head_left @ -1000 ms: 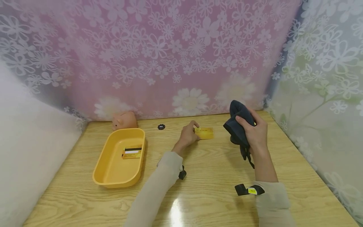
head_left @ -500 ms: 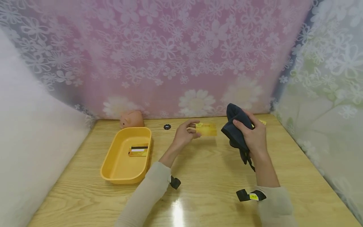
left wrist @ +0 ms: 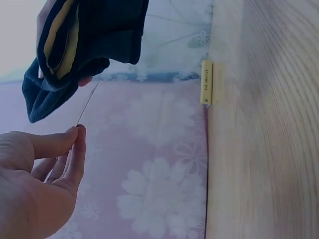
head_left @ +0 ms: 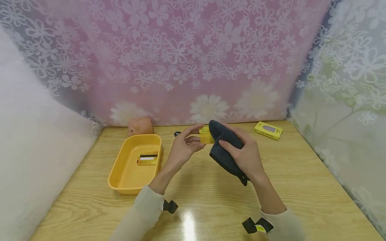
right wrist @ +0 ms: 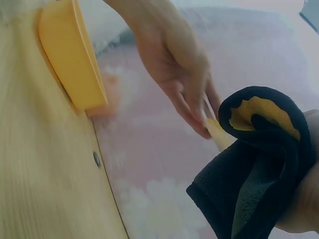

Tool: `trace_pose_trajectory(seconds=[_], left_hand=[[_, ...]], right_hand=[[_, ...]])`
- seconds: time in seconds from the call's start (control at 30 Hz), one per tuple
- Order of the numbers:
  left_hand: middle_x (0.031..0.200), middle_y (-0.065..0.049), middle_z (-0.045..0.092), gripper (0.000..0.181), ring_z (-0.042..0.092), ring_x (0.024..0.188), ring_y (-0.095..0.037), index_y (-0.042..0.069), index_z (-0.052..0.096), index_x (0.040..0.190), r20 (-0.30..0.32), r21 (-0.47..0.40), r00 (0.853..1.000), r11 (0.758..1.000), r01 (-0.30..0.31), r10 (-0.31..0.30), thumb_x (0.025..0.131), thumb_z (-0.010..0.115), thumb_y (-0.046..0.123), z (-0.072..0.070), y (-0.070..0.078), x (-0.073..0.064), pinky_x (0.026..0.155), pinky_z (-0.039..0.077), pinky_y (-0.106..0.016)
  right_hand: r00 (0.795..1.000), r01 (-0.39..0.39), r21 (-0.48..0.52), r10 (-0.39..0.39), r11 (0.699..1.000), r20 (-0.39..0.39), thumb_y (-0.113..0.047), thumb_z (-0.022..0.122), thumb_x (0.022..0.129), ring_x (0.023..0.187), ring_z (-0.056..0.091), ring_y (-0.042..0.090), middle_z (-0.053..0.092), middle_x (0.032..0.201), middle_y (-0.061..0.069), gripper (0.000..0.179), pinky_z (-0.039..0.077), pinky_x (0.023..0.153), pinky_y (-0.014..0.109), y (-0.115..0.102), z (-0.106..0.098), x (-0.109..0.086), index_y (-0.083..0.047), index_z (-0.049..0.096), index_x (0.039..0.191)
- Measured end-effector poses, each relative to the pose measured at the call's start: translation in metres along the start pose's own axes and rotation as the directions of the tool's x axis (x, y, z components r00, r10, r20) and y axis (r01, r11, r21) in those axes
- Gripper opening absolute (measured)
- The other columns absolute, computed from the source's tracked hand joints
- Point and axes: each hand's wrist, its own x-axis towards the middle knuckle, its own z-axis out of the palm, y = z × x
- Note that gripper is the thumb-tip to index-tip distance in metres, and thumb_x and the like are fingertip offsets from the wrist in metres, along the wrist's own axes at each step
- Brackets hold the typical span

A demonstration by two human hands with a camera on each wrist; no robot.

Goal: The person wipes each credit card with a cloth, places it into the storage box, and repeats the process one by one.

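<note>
My left hand [head_left: 181,149] pinches a gold plastic card [head_left: 206,135] between thumb and fingers, above the table. In the left wrist view the card [left wrist: 87,103] is seen edge-on. My right hand [head_left: 245,154] grips a bunched dark navy cloth [head_left: 227,150], and a loose corner hangs below. Its yellow inner side [right wrist: 259,112] shows at the fold in the right wrist view. The cloth overlaps the card's right end in the head view; whether they touch, I cannot tell.
A yellow tray [head_left: 112,182] on the left holds another card [head_left: 147,160] with a black stripe. Behind it sits a piggy bank [head_left: 141,126]. A black poker chip [head_left: 177,133] lies near the back edge. At the back right is a yellow box [head_left: 268,130].
My left hand has lifted the card off the table and turned it slightly. My right hand has brought the cloth left to the card, uncovering the yellow box behind.
</note>
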Motion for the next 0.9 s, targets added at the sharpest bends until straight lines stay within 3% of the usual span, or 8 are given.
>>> trace_pose_trajectory(seconds=[0.17,0.37,0.63,0.9], left_hand=[[0.133,-0.010,0.061,0.059,0.071,0.104,-0.026,0.018,0.061,0.146,-0.028,0.007,0.998,0.998,-0.056,0.056,0.092,0.075,-0.004,-0.004,0.012,-0.014,0.091,0.063,-0.036],[0.128,-0.012,0.062,0.057,0.072,0.099,-0.022,0.014,0.062,0.145,-0.062,0.006,0.993,0.995,-0.102,0.102,0.093,0.073,-0.007,-0.003,0.021,-0.030,0.089,0.063,-0.034],[0.123,-0.012,0.064,0.058,0.072,0.099,-0.020,0.010,0.064,0.143,-0.142,-0.061,0.983,0.990,-0.126,0.117,0.090,0.076,-0.009,-0.002,0.024,-0.040,0.092,0.062,-0.035],[0.124,-0.013,0.061,0.061,0.068,0.099,-0.020,0.011,0.067,0.140,-0.199,-0.069,0.977,0.993,-0.092,0.076,0.086,0.075,-0.016,-0.007,0.022,-0.042,0.090,0.062,-0.032]], right_hand=[[0.993,0.110,-0.030,-0.109,0.993,0.041,-0.017,0.080,0.094,0.109,0.065,0.022,0.067,0.126,0.002,0.051,0.061,0.083,0.039,-0.013,0.022,-0.010,-0.028,0.066,0.142],[0.979,0.201,-0.069,-0.198,0.977,0.041,-0.011,0.083,0.090,0.105,0.063,0.018,0.067,0.119,0.002,0.054,0.061,0.083,0.042,-0.024,0.043,-0.019,-0.028,0.069,0.139],[0.972,0.229,-0.149,-0.234,0.962,-0.016,-0.008,0.085,0.087,0.101,0.064,0.025,0.062,0.115,0.008,0.053,0.061,0.084,0.045,-0.035,0.053,-0.025,-0.026,0.073,0.135],[0.969,0.215,-0.204,-0.235,0.955,-0.078,-0.006,0.085,0.086,0.099,0.065,0.028,0.063,0.113,0.011,0.052,0.062,0.083,0.049,-0.024,0.047,-0.023,-0.023,0.074,0.134]])
